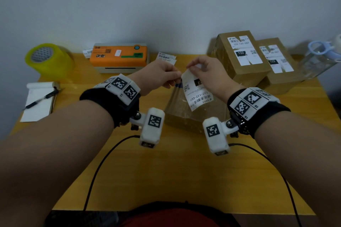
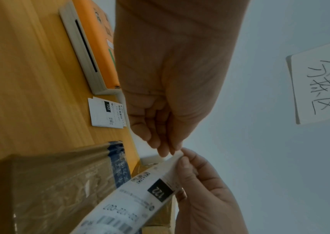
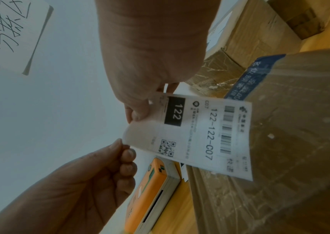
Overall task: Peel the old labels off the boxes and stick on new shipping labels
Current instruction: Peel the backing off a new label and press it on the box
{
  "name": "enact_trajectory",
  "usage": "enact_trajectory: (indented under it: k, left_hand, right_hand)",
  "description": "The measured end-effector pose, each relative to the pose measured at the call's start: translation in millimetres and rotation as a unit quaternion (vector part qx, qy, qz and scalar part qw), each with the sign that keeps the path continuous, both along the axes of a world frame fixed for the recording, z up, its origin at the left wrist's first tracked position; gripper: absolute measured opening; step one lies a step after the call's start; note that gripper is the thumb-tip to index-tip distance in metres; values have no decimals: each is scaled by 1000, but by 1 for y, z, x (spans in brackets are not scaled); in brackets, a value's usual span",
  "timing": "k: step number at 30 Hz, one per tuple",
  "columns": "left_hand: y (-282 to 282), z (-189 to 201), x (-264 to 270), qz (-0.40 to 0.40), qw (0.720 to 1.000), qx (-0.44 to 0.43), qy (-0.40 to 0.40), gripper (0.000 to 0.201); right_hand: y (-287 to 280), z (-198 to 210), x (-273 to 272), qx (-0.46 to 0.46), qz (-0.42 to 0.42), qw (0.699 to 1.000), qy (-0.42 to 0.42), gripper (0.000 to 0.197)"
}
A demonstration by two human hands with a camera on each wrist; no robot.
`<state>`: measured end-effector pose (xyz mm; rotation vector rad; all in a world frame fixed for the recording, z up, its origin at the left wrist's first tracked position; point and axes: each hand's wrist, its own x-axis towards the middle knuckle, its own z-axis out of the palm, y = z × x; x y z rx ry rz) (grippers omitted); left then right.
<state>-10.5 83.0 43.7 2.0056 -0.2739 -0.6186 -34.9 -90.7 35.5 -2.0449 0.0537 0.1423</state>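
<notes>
A white shipping label (image 1: 197,92) printed "122-122-C07" hangs in the air over a taped brown cardboard box (image 1: 184,116) at the middle of the table. My left hand (image 1: 178,77) pinches the label's upper left corner between thumb and forefinger. My right hand (image 1: 192,68) pinches its top edge just beside that. The left wrist view has the label (image 2: 140,197) running from both hands' fingertips down over the box (image 2: 50,182). Seen from the right wrist, the label's (image 3: 200,134) printed face shows, with my left hand (image 3: 124,146) on its corner.
An orange label printer (image 1: 120,55) stands at the back, with a small stack of labels (image 1: 166,58) beside it. Two labelled boxes (image 1: 239,57) (image 1: 278,61) and a clear jug (image 1: 321,57) fill the back right. At the left are a yellow tape roll (image 1: 48,59) and a notepad with pen (image 1: 38,101).
</notes>
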Motion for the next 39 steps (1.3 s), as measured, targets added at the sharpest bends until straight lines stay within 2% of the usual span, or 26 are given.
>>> enact_trajectory:
  k: [5,7,9,12,25,39]
  left_hand:
    - [-2,-4,-1,53,994,-94,15,16]
    - [-4,-5,-1,76,989,-124,9,18]
    - [-6,-6,-2,83,985,-149,5,19]
    - [-7,-8,-1,83,981,-173,1,20]
    - [-9,-12,-2,99,974,-206,-12,19]
    - [-9,-15,-2,96,983,-151,-49,17]
  right_hand:
    - [0,-10,2,-77,-56,990,-108,30]
    - [4,-9,0,-28,-47,993,-103,20]
    - [10,-7,-3,76,-29,995,-63,11]
    - [15,-7,-4,182,-34,982,-36,15]
    - [17,-4,-6,213,-36,976,-27,19]
    - [19,-5,-7,207,-25,978,-23,23]
